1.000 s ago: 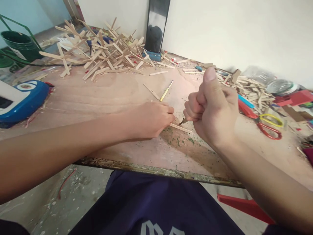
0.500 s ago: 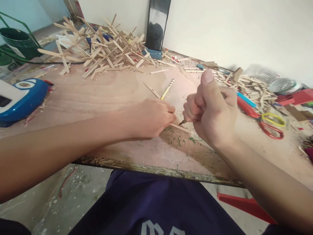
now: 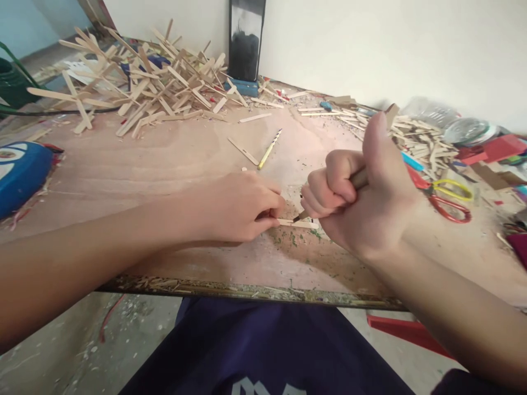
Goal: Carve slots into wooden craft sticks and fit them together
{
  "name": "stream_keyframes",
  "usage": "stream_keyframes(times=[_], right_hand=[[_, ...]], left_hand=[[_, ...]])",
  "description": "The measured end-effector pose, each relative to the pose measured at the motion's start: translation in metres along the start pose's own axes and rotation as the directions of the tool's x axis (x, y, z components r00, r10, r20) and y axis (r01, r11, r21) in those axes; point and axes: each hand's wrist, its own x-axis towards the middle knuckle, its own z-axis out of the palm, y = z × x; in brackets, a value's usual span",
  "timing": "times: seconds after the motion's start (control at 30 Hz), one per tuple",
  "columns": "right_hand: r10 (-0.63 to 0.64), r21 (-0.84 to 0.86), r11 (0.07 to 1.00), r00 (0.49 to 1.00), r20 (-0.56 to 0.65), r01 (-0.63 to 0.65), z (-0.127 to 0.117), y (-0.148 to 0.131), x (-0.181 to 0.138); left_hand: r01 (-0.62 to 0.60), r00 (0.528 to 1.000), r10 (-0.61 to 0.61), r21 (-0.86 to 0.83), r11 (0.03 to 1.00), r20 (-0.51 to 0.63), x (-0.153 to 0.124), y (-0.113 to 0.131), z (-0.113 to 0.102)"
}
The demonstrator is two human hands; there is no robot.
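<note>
My left hand [image 3: 242, 206] lies low on the wooden tabletop, its fingers pinched on one end of a pale craft stick [image 3: 307, 225]. The stick lies flat and juts out to the right of my fingertips. My right hand [image 3: 358, 192] is a fist with the thumb raised. It grips a slim brown tool [image 3: 359, 178] whose dark pointed tip meets the stick; most of the tool is hidden by my fingers. Beyond my left hand lie another craft stick [image 3: 242, 151], with small marks on it, and a slim yellow rod [image 3: 269, 149] with a patterned end.
A heap of joined craft sticks [image 3: 164, 82] fills the back left, near a phone [image 3: 246, 41] leaning upright. Loose sticks [image 3: 424, 131], scissors [image 3: 450, 208] and a clear plastic container [image 3: 469, 131] are at right. A blue-and-white object [image 3: 24, 178] stands at left. Green shavings [image 3: 293, 238] lie near the front edge.
The view has shifted slightly. More of the craft stick shows beyond my left fingers, and it lies more level. My right fist has tilted, showing more of the brown tool between fingers and thumb.
</note>
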Motion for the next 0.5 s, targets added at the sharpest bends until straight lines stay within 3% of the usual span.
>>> stream_keyframes(times=[0.33, 0.5], right_hand=[[-0.021, -0.018, 1.000, 1.000, -0.004, 0.021, -0.0010, 0.0073, -0.0025], [-0.001, -0.036, 0.999, 1.000, 0.000, 0.001, -0.0038, 0.0086, -0.0031]], left_hand=[[0.110, 0.994, -0.109, -0.103, 0.989, 0.016, 0.0021, 0.0044, 0.0023], [0.086, 0.996, -0.087, -0.113, 0.990, -0.005, 0.0029, 0.0030, 0.0042]])
